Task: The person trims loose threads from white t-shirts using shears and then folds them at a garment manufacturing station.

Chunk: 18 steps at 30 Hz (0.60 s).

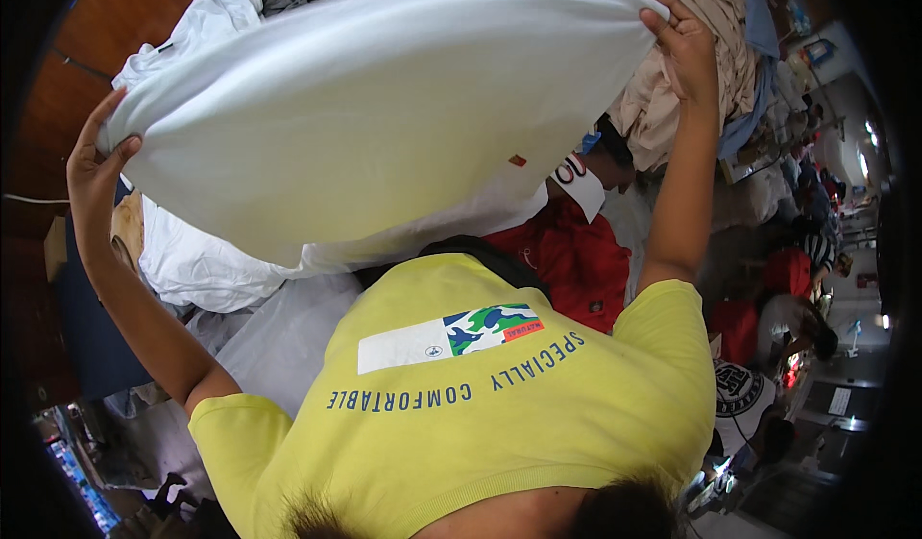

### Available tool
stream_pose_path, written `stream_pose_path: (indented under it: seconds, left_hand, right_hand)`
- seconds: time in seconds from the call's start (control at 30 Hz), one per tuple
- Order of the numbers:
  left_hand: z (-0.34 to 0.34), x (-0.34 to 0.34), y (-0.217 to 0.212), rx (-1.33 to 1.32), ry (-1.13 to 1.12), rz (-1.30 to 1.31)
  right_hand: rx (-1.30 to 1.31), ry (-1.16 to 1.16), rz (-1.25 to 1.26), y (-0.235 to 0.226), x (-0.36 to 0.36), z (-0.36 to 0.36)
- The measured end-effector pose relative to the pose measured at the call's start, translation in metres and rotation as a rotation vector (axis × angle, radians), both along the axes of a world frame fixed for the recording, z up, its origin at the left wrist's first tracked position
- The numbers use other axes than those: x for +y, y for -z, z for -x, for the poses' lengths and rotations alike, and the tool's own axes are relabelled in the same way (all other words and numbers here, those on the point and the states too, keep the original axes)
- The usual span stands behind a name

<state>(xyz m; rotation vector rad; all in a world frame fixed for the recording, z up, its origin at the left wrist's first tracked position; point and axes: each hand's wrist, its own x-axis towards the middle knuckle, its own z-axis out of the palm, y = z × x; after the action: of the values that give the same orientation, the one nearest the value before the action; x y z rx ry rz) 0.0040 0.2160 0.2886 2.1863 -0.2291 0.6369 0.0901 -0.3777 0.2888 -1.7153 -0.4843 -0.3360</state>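
Note:
A white garment [384, 107] is stretched wide between my raised hands, its upper edge bowed and its lower part hanging toward my lap. My left hand [98, 145] pinches one corner at the left, thumb on the near face. At the upper right, my right hand [684, 44] grips the opposite corner between thumb and fingers. A small red tag [518, 160] shows low on the cloth toward the right. Its exact cut cannot be made out.
Crumpled white clothes [206, 260] lie below the left side of the cloth. Beige garments [706, 20] are heaped by my right hand, and red cloth [576, 260] lies near my lap. Brown wood panelling [125, 20] stands at the far left. Other people [792, 332] sit at the right.

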Motion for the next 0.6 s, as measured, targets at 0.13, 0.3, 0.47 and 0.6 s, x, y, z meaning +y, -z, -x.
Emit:
stream_pose_path:
  seconds: [0.13, 0.3, 0.47, 0.6]
  left_hand:
    - [0.011, 0.046, 0.001, 0.021, -0.147, -0.189]
    - [0.015, 0.033, -0.008, -0.119, 0.445, 0.31]
    - [-0.057, -0.004, 0.013, 0.125, -0.026, 0.722]
    - [-0.076, -0.098, 0.014, 0.214, 0.474, 0.722]
  right_hand:
    - [-0.088, 0.307, 0.138, -0.004, 0.002, 0.017]
    - [-0.34, 0.201, -0.107, -0.01, -0.007, 0.024]
    - [0.261, -0.018, -0.283, -0.001, 0.016, -0.012]
    - [0.382, -0.129, -0.363, 0.025, 0.082, -0.023]
